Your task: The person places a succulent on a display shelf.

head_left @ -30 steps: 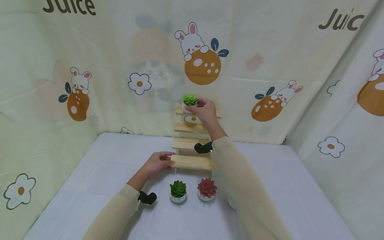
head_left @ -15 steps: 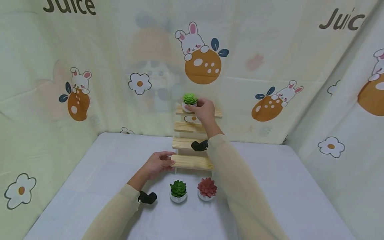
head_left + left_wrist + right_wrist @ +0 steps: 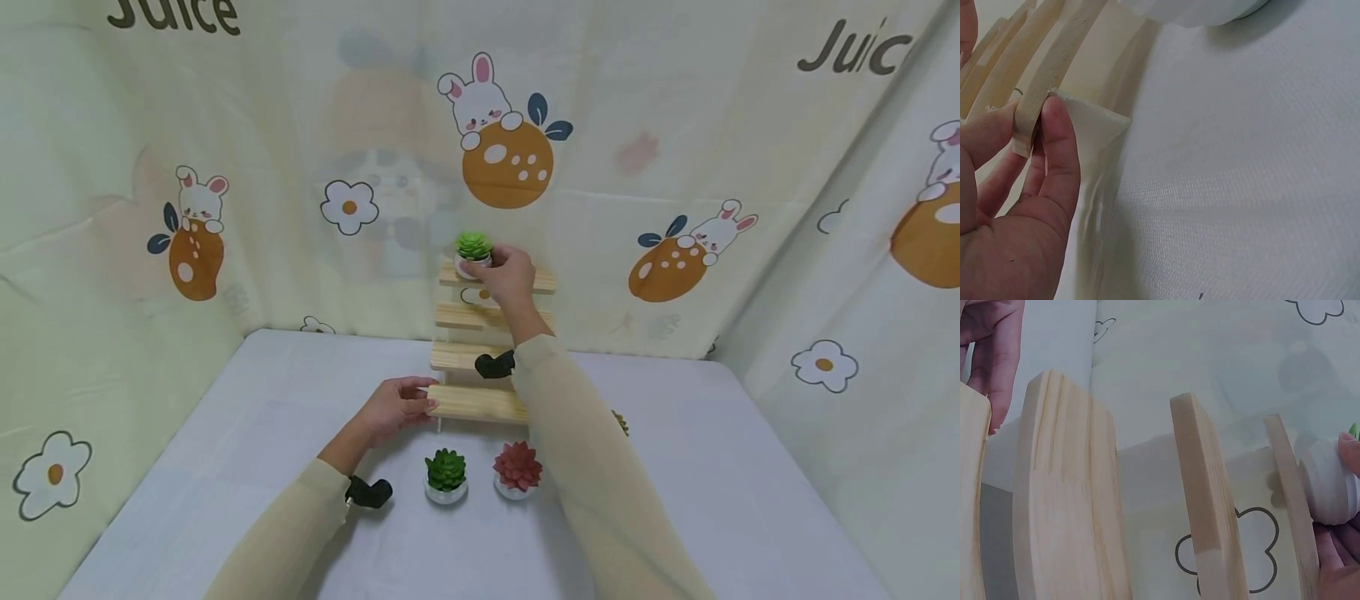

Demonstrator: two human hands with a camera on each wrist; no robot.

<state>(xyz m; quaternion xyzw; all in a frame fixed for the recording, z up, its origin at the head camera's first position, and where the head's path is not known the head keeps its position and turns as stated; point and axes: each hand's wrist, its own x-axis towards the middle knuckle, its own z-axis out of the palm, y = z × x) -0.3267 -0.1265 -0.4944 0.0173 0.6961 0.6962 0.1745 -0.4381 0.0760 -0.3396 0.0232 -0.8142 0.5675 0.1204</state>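
Note:
A small light-green artificial succulent (image 3: pixel 473 244) in a white pot (image 3: pixel 1329 481) sits at the left end of the top board of a stepped wooden plant stand (image 3: pixel 480 402). My right hand (image 3: pixel 513 279) holds that pot from its right side, thumb in front. Down at the lowest board, my left hand (image 3: pixel 392 410) grips its left end; the left wrist view has the thumb (image 3: pixel 985 134) on one face and fingers (image 3: pixel 1060 140) on the other. Before the stand are a dark-green succulent (image 3: pixel 446 471) and a red succulent (image 3: pixel 517 467), each in a white pot.
Part of a yellowish plant (image 3: pixel 620 422) peeks out beyond the right sleeve (image 3: pixel 592 450), which covers the table's right middle. A white cloth covers the table (image 3: pixel 712 500). Printed curtains (image 3: pixel 300 275) hang close behind the stand and along both sides.
My right forearm has swung slightly left, uncovering the yellowish plant and covering a white pot visible earlier by the sleeve. The held pot has barely moved; my left hand stays put.

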